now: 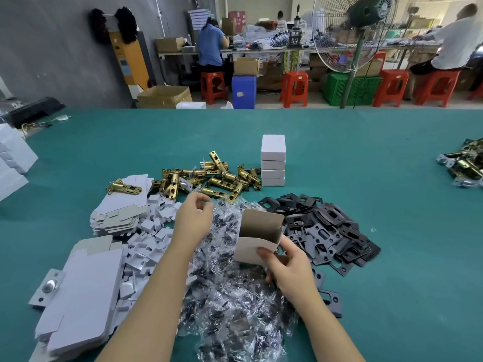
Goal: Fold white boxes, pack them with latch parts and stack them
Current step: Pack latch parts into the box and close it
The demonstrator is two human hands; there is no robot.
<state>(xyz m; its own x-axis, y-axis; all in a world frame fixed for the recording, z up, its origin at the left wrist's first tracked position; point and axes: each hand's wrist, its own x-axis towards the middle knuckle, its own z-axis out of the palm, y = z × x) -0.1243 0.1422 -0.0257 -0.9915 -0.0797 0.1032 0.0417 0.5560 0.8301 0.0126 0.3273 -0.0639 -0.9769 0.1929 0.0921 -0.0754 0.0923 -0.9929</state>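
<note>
My right hand grips an open white box by its front wall, its lid flap standing up. My left hand hovers over the heap of clear screw bags, with its fingers curled and pinching what looks like a clear bag. Brass latches lie in a pile just beyond it. Black strike plates spread out to the right of the box. A stack of closed white boxes stands behind the latches. Flat box blanks lie at my left.
More flat blanks with one brass latch on top and small white cardboard inserts sit left of the bags. Another latch pile lies at the far right, white boxes at the far left. Behind the green table people work near a fan.
</note>
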